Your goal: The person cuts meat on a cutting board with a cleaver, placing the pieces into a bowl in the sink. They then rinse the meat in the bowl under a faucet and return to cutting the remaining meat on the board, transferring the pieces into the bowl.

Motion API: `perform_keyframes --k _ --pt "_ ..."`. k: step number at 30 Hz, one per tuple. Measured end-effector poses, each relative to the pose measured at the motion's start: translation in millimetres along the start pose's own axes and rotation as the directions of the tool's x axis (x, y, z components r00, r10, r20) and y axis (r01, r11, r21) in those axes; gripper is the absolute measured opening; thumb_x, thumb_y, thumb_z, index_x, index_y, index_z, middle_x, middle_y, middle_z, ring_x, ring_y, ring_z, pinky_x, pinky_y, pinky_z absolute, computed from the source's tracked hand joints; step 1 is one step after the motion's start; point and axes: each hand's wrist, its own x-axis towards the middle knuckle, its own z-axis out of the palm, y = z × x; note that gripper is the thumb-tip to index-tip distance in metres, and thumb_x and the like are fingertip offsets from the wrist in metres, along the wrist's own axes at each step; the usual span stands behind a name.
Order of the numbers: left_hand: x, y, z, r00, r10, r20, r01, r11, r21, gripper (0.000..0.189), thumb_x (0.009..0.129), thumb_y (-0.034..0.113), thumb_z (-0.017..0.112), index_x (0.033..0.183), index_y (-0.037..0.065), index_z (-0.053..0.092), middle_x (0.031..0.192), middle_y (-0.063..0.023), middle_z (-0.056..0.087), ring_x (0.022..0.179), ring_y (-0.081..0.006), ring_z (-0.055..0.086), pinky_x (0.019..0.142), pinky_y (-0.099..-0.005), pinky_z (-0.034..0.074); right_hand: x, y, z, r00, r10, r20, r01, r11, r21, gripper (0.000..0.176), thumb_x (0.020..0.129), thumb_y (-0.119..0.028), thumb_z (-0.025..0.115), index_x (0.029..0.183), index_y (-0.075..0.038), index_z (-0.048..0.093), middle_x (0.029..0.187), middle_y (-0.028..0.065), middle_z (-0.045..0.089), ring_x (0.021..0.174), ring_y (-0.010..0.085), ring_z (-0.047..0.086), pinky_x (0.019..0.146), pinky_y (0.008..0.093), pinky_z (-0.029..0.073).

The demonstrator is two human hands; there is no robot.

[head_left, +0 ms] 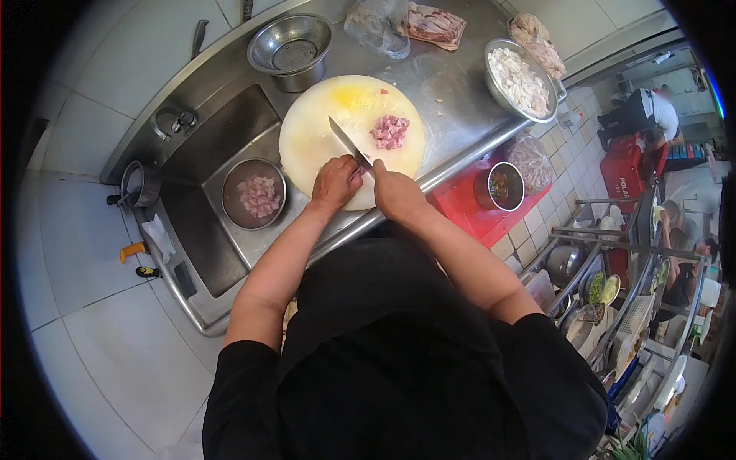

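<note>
On the round white cutting board (307,146), my right hand (397,192) is closed around the handle of a knife (346,139), its blade pointing up and to the left. Beside the blade, my left hand (336,182) has its fingers curled on the board over a small piece of meat, mostly hidden beneath them. A pile of diced pink meat (389,132) lies on the board's right part. Left of the board, a round metal bowl (228,201) holds more diced meat (259,196).
Behind the board stands a metal colander (291,46). A bowl of pale meat strips (520,83) is at the upper right, near packaged meat (435,26). A metal pot (500,186) sits on a red surface (466,208). The sink (207,245) is left. Two people work far right.
</note>
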Motion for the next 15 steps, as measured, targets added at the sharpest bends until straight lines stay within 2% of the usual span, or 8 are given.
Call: perform_keyframes --k 2,6,8,10,12,15 --pt "-1 -1 2 1.000 -0.003 -0.019 0.003 1.000 -0.014 0.018 0.078 0.013 0.070 0.095 0.006 0.070 0.095 -0.0105 0.067 0.090 -0.0321 0.064 0.082 -0.0431 0.053 6 -8 -6 0.997 0.025 0.075 -0.022 0.999 -0.046 0.020 0.092 -0.005 0.044 0.110 0.003 0.047 0.085 0.0307 0.068 0.084 0.0457 0.069 0.076 0.0566 0.053" --pt "2 -1 3 1.000 -0.023 -0.003 0.023 1.000 0.019 0.016 0.078 0.014 0.069 0.093 0.007 0.071 0.096 -0.0094 0.067 0.090 -0.0307 0.064 0.082 -0.0431 0.053 -39 -1 -21 0.991 0.026 0.130 -0.018 0.998 -0.064 0.020 0.092 -0.005 0.044 0.110 0.004 0.046 0.085 0.0308 0.068 0.086 0.0455 0.069 0.077 0.0567 0.053" --pt "0 -1 5 0.999 -0.037 0.015 0.036 0.999 0.020 0.017 0.078 0.016 0.068 0.093 0.008 0.072 0.096 -0.0086 0.068 0.091 -0.0298 0.065 0.082 -0.0434 0.054 -54 -1 -28 0.948 0.190 0.255 -0.176 0.981 -0.076 0.019 0.092 -0.004 0.045 0.109 0.004 0.046 0.085 0.0314 0.068 0.088 0.0462 0.069 0.078 0.0565 0.053" --pt "-3 -4 10 0.998 0.032 -0.054 -0.032 0.999 0.004 0.018 0.079 0.016 0.068 0.094 0.008 0.072 0.099 -0.0095 0.068 0.092 -0.0298 0.065 0.083 -0.0430 0.054 -45 0 -24 0.952 0.187 0.244 -0.173 0.982 -0.077 0.020 0.092 -0.005 0.045 0.110 0.004 0.046 0.086 0.0326 0.068 0.088 0.0474 0.068 0.077 0.0558 0.053" --pt "-3 -6 10 0.998 0.024 -0.052 -0.025 1.000 -0.016 0.019 0.079 0.016 0.068 0.095 0.008 0.072 0.101 -0.0102 0.068 0.093 -0.0301 0.065 0.084 -0.0427 0.053 -17 0 -13 0.982 0.089 0.167 -0.083 0.996 -0.039 0.023 0.093 -0.005 0.043 0.113 0.006 0.046 0.088 0.0332 0.068 0.087 0.0484 0.068 0.077 0.0558 0.053" --pt "-2 -5 8 0.996 0.047 -0.078 -0.052 0.997 -0.064 0.018 0.080 0.016 0.068 0.095 0.007 0.071 0.100 -0.0096 0.068 0.093 -0.0306 0.064 0.083 -0.0431 0.053 20 0 5 0.993 0.051 0.108 -0.051 0.999 -0.005 0.025 0.094 -0.005 0.042 0.116 0.006 0.046 0.090 0.0335 0.067 0.087 0.0491 0.067 0.078 0.0562 0.053"
